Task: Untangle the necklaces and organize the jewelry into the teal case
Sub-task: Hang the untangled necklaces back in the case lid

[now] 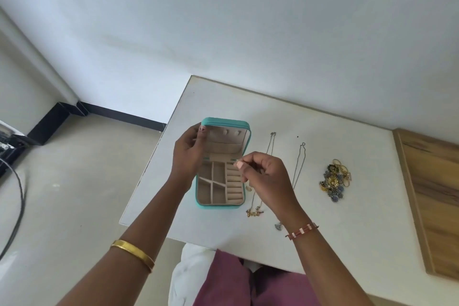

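The teal case [221, 207] lies open on the white table [323, 231], its beige compartments and ring rolls showing. My left hand [188, 154] grips the left edge of the upright lid. My right hand [263, 179] pinches a small gold piece over the ring rolls, near the hinge. Two necklaces lie stretched out to the right of the case: a gold one with a script pendant [253, 213] and a silver chain [299, 169] whose pendant lies by my right wrist. A small gold earring [248, 188] sits beside the case.
A heap of mixed jewelry [335, 182] with gold rings and blue-grey flower pieces lies further right. A wooden board [432, 201] sits at the table's right edge. The table's left edge drops to the floor, where black cables [17, 196] run.
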`<state>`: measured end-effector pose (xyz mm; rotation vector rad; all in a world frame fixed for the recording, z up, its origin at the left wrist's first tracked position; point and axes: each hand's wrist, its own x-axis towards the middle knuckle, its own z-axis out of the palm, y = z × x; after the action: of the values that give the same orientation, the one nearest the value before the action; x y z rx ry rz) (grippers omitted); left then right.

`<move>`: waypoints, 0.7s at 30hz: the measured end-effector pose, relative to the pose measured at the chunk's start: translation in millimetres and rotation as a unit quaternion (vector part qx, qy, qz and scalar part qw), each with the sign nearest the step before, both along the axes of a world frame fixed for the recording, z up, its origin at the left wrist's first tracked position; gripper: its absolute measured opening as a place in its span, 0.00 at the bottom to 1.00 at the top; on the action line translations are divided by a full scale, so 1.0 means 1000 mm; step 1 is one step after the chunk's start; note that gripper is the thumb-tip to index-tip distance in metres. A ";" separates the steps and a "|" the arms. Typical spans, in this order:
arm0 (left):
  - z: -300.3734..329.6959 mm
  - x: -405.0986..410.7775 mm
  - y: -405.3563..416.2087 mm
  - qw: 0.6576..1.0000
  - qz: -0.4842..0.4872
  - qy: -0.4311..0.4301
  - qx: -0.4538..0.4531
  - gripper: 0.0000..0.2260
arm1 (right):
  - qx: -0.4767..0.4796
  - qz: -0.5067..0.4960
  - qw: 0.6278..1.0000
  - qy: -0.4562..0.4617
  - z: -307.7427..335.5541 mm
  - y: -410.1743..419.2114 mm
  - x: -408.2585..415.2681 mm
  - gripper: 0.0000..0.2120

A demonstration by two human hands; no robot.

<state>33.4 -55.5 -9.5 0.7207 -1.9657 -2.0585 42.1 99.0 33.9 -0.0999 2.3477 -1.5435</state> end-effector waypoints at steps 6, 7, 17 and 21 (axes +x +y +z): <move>-0.007 0.015 0.017 0.997 0.006 -0.018 0.072 0.10 | 0.049 -0.007 0.997 0.062 -0.003 -0.014 -0.014 0.03; -0.007 0.016 0.019 0.997 0.009 -0.019 0.079 0.10 | 0.063 -0.008 0.995 0.073 -0.002 -0.016 -0.018 0.03; -0.009 0.019 0.021 0.990 0.033 -0.038 0.133 0.10 | 0.208 0.005 0.953 0.220 -0.012 -0.024 -0.037 0.06; -0.013 0.020 0.019 0.989 0.036 -0.045 0.139 0.12 | 0.235 -0.018 0.929 0.285 -0.019 -0.020 -0.040 0.07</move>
<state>53.0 -36.5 -22.1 0.9412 -1.6845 -2.3192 2.3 79.2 15.0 -0.4431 3.1208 -1.0036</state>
